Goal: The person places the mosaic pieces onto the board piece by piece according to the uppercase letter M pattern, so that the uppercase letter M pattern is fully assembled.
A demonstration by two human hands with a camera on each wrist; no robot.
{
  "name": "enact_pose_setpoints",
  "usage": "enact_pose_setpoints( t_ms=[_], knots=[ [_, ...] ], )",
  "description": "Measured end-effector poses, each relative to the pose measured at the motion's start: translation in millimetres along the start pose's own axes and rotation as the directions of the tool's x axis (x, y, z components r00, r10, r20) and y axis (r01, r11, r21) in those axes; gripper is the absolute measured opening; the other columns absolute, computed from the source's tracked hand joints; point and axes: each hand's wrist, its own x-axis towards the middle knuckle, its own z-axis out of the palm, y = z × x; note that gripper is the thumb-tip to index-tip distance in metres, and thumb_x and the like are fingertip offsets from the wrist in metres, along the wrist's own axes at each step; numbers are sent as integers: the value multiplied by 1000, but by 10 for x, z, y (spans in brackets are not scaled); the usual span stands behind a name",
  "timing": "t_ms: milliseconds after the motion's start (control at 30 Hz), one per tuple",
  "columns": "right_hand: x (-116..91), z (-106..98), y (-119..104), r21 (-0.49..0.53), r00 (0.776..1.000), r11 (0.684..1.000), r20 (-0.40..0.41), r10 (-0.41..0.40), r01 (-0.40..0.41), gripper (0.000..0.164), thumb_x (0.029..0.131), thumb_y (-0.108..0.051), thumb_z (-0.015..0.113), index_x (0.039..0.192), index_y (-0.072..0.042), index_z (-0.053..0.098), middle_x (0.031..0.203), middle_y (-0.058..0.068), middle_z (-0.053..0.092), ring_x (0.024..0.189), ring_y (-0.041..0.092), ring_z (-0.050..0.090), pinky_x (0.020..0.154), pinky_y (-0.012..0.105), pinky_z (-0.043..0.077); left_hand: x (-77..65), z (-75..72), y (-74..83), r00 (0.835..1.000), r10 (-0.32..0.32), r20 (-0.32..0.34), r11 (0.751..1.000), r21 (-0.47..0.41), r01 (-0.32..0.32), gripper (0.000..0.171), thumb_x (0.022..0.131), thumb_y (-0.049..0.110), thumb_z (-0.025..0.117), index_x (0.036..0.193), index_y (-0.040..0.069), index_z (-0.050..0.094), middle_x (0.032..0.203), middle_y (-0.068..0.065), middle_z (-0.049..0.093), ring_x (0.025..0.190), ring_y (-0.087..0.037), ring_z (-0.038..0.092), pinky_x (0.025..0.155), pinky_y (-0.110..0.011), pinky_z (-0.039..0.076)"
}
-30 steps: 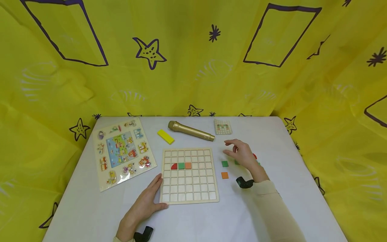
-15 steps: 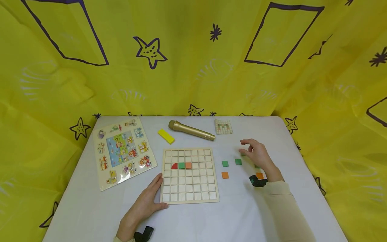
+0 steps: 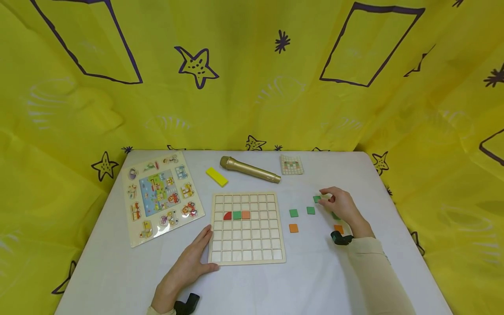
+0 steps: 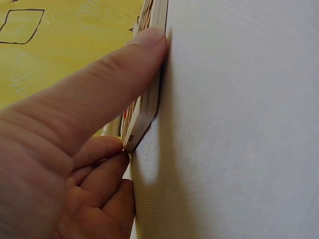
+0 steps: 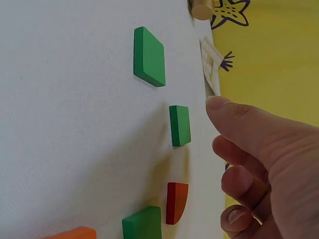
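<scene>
A square wooden grid board [image 3: 252,239] lies at the middle of the table; a red quarter-round tile [image 3: 228,215], a green tile [image 3: 237,215] and an orange tile [image 3: 246,215] sit in one row of its cells. My left hand [image 3: 188,261] rests at its near left corner, thumb along the near edge, fingertips against the left side. To the right, my right hand [image 3: 341,205] hovers close over a loose green tile [image 3: 316,199], thumb and fingers apart. In the right wrist view, a red quarter-round piece [image 5: 176,203] lies beneath the fingers, hidden in the head view.
Several loose green and orange tiles [image 3: 293,228] lie right of the board. Behind it are a gold microphone [image 3: 250,169], a yellow block [image 3: 217,176] and a small pattern card [image 3: 292,165]. A picture puzzle board [image 3: 147,229] lies at left, and yellow cloth surrounds the table.
My right hand has moved right past the nearer loose tiles and lowered toward the far green tile, its thumb and fingers closer together. The left hand and grid board stay in place.
</scene>
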Motion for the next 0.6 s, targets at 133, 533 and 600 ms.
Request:
enact_pose_setpoints(
  t_ms=[133,533,600],
  knots=[
    [-2,1,12,-4,1000,1000,3,-1,1,36,85,-11,77,116,5,67,84,8,57,67,20,45,56,28,36,3,-4,-2,1000,2,0,1000,1,-2,99,68,17,90,148,-6,35,160,-8,21,143,-28,25,111,-47,32],
    [12,22,83,-32,1000,999,30,-6,7,38,84,-9,77,117,5,66,88,10,56,68,20,44,59,31,35,9,-12,-4,1000,6,0,1000,-2,-6,99,68,15,90,147,-6,36,160,-9,21,143,-28,24,111,-47,31],
    [16,25,91,-33,999,999,36,-4,5,38,84,-9,77,118,5,66,89,11,57,68,20,44,59,31,36,9,-10,-4,1000,5,0,1000,-5,-5,98,68,15,90,147,-6,36,160,-9,21,143,-28,24,111,-47,31]
  ],
)
